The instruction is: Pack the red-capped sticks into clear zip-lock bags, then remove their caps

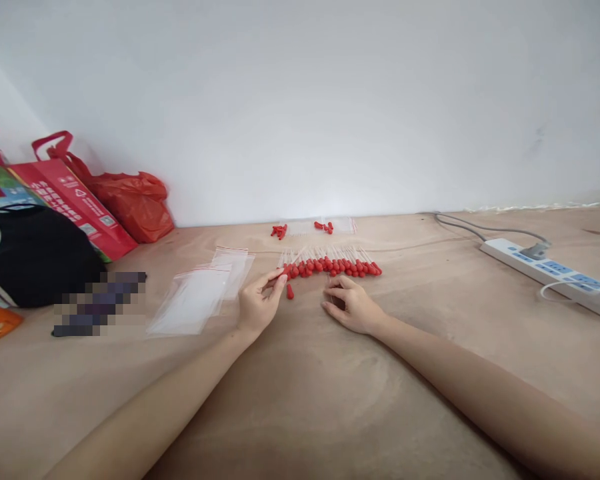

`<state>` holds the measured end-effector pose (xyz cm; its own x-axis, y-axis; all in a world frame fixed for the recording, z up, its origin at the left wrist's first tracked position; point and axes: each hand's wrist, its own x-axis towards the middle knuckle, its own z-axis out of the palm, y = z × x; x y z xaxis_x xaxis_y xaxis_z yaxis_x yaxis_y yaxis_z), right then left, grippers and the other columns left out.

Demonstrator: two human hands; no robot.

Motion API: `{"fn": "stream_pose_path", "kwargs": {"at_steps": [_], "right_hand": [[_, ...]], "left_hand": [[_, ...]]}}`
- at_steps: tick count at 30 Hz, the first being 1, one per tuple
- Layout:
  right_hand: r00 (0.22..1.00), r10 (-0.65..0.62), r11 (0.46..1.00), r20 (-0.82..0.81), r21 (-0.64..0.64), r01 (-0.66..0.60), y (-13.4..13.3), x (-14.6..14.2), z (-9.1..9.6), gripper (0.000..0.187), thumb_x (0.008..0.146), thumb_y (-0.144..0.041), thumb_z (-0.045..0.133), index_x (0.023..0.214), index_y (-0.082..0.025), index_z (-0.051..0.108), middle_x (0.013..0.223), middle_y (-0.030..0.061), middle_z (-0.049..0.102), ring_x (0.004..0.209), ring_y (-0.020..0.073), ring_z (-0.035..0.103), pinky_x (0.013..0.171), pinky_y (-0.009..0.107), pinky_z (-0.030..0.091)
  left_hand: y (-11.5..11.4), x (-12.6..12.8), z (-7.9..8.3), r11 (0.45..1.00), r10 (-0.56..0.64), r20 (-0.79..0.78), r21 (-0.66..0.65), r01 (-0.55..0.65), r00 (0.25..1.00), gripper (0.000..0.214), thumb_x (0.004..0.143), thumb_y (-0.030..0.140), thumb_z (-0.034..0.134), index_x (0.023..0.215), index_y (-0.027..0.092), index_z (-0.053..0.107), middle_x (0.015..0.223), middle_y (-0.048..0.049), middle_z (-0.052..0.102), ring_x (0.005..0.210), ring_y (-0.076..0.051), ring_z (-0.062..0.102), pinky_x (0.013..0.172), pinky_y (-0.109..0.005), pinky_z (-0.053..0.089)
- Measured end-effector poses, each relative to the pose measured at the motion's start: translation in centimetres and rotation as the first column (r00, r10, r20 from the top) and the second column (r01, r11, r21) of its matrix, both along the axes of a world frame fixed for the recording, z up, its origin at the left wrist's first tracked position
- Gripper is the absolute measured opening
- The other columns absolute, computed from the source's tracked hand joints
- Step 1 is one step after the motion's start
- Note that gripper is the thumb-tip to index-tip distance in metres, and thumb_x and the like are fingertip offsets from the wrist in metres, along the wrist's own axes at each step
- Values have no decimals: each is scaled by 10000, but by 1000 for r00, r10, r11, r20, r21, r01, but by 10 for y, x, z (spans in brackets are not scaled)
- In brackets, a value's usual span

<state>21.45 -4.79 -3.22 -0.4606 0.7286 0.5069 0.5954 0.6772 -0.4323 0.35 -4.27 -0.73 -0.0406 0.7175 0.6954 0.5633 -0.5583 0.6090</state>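
Observation:
A row of thin white sticks with red tips (330,267) lies across the wooden table, the red ends toward me. At its left end, the thumb and forefinger of my left hand (259,305) are pinched together beside the outermost red tip; what is between them is too small to tell. One loose red piece (290,292) lies just right of that hand. My right hand (353,308) rests in front of the row's middle, fingers curled toward the thumb. Something thin and pale seems to be at its fingertips, but I cannot make it out.
Clear zip bags (193,300) lie overlapping on the left. Behind the row are another clear bag (344,225) and small red pieces (279,231). Red bags (135,203) and a black bag (40,253) stand far left. A power strip (550,270) with cables lies right.

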Motion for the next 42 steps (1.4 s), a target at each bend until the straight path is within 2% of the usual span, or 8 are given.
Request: {"fn": "stream_pose_path", "kwargs": {"at_steps": [6,12,16,20,24,27,30,42], "right_hand": [[998,-30,999,-47,28,31,-4,3,-2,188,754,-234,539,924,-163,575,933,87,525,813,163,525,723,311,473],[954,-221,948,-204,183,259,-12,26,2,395,728,-342,588,1067,-175,475,980,106,508,916,216,498,759,370,459],[993,-101,954,-62,276,114,-15,37,4,438,755,-404,572,1140,-213,488,1040,99,526,962,219,479,821,393,418],[997,17,960,69,278,-35,-17,35,3,266,833,-347,484,1048,-217,573,835,54,596,789,169,497,718,333,406],[994,32,955,108,291,-62,-19,28,4,250,865,-311,424,958,-184,617,691,41,578,683,149,460,651,301,365],[992,38,948,122,310,-75,-21,24,6,253,871,-290,406,917,-164,620,681,43,570,679,146,444,647,290,345],[990,43,943,137,323,-86,-24,21,7,251,875,-276,394,886,-160,617,665,39,554,676,141,434,647,280,331],[982,100,911,157,383,-154,-28,20,8,221,858,-240,430,773,-152,614,588,19,532,650,131,411,686,295,309]], "left_hand": [[-20,-2,-6,977,-155,82,-135,165,985,211,771,309,550,874,138,619,874,-57,669,753,-160,653,715,-268,556],[-20,0,-7,928,-318,52,-187,322,947,176,750,285,564,840,147,627,875,-58,657,764,-156,646,725,-264,553],[-23,3,-5,885,-444,-54,-185,428,894,136,765,226,547,850,164,633,834,-47,651,752,-133,635,688,-232,552],[-26,5,-2,857,-508,-125,-171,485,853,131,782,193,532,864,160,629,844,-56,648,751,-121,627,669,-218,547],[-26,7,1,871,-490,-257,-109,479,833,141,795,185,522,881,156,630,871,-67,649,800,-132,619,724,-249,532],[-23,10,-1,894,-419,-409,-28,447,811,213,785,231,560,978,160,615,980,-85,637,944,-177,582,861,-338,474],[-19,12,-5,899,-358,-513,35,436,780,201,798,276,555,961,181,625,1006,-75,641,1022,-203,545,892,-381,437],[-24,8,-9,901,-349,-576,11,433,739,151,844,256,487,804,209,624,849,-5,682,889,-153,598,894,-360,380]]}}
